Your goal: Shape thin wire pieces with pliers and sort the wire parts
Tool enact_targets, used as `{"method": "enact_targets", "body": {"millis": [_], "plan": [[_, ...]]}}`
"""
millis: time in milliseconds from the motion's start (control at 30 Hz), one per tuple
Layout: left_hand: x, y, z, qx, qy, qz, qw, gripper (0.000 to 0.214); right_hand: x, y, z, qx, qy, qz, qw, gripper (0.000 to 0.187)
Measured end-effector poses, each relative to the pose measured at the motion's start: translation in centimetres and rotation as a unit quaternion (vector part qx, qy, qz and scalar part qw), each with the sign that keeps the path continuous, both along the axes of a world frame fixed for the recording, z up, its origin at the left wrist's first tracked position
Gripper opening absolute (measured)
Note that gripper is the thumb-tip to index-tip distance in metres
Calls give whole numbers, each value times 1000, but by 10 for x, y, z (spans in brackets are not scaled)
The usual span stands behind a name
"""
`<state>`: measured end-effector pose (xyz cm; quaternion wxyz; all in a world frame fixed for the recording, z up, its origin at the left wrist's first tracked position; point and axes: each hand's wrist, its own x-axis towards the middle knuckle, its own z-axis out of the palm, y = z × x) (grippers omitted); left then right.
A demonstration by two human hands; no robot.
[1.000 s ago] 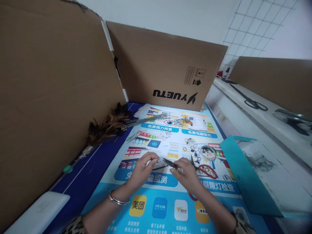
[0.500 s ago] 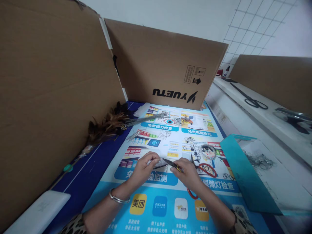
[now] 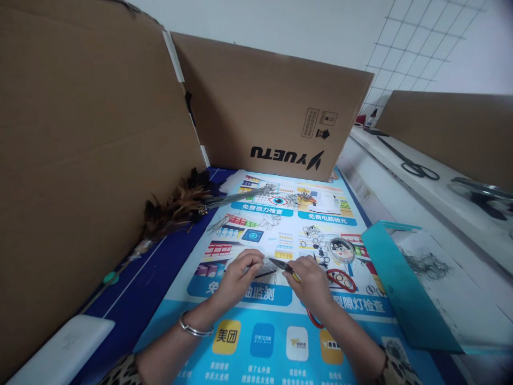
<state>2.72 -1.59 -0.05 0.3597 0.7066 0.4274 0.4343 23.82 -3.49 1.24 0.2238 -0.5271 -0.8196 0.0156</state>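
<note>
Dark metal shows at the nose of the pliers (image 3: 284, 266), which the right hand (image 3: 308, 279) grips with its fingers curled round the yellow handles, the tips pointing across the gap towards the left hand (image 3: 242, 274). That left hand is half closed, thumb and forefinger drawn together; whether they pinch something is too fine to tell. A dark strip (image 3: 265, 274) lies between and just under the hands, some thin strands about it, its left end lost behind the left fingers. The right hand also covers part of the red-handled scissors (image 3: 331, 277), and a red curve (image 3: 313, 319) beside the right wrist is cut off by the forearm. Beyond the right hand are small dark rings (image 3: 320, 258) and a round case (image 3: 342, 250) with a cartoon picture. To the right of the hands, a teal tray (image 3: 404, 299) holds a tangle of wire (image 3: 427, 266). Left of and beyond the left hand, brown feathers (image 3: 176, 206) on thin stems (image 3: 240, 198) lie over the edge of the printed sheet (image 3: 176, 302) that covers the surface. Cardboard panels (image 3: 248, 101) stand upright beyond the hands and to their left, closing off the view there.
</note>
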Motion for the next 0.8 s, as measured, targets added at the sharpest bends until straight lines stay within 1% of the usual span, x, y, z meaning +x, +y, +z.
{"method": "enact_targets", "body": {"millis": [167, 233, 300, 400, 500, 633, 800], "plan": [[0, 1, 0, -8, 4, 5, 1000, 15, 4, -1, 9, 91, -132, -3, 987, 20], [0, 2, 0, -10, 2, 10, 1000, 15, 4, -1, 10, 108, -157, 1, 982, 21], [0, 2, 1, -18, 2, 11, 1000, 16, 3, -1, 10, 110, -166, 5, 980, 21], [0, 2, 2, -35, 0, 6, 999, 16, 2, 0, 10, 98, -142, 12, 985, 18], [0, 1, 2, -40, 0, -3, 999, 17, 2, 1, 10, 93, -86, 7, 992, 20], [1, 0, 6, -49, 4, -29, 998, 18, 4, 1, 11, 75, -26, 11, 997, 20], [3, -2, 6, -49, 3, -69, 996, 18, 1, 0, 11, 54, -12, 25, 998, 19]]}}
